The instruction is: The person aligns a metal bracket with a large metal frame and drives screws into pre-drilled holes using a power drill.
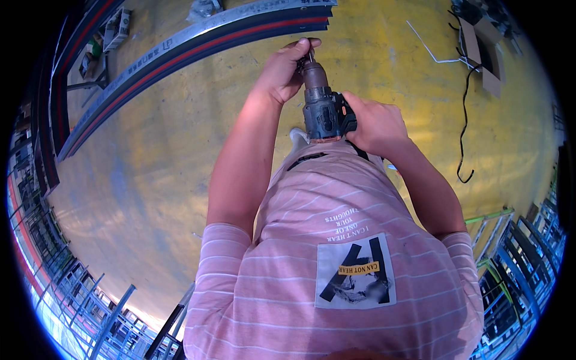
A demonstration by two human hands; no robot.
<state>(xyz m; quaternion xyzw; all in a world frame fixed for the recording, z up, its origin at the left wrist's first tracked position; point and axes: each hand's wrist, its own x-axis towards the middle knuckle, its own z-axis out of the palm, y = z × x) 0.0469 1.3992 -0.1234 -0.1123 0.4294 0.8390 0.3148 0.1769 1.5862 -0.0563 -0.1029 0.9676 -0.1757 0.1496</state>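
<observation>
A dark cordless drill [322, 111] is held in front of my waist, its nose pointing away from me. My right hand [378, 123] is closed around its grip on the right side. My left hand [287, 69] is closed at the drill's front end, with thumb and fingers pinching around the bit [310, 57] by the chuck. Whether a screw sits on the tip is too small to tell. Just beyond my left hand lies the end of a long metal profile [240, 30] with a red stripe, apart from the drill.
An opened cardboard box [489, 78] stands at the far right, with a black cable [465, 126] and a thin white strip [429, 51] beside it. Blue metal racks [114, 312] line the lower left and right edges. The floor [138, 222] is yellow and worn.
</observation>
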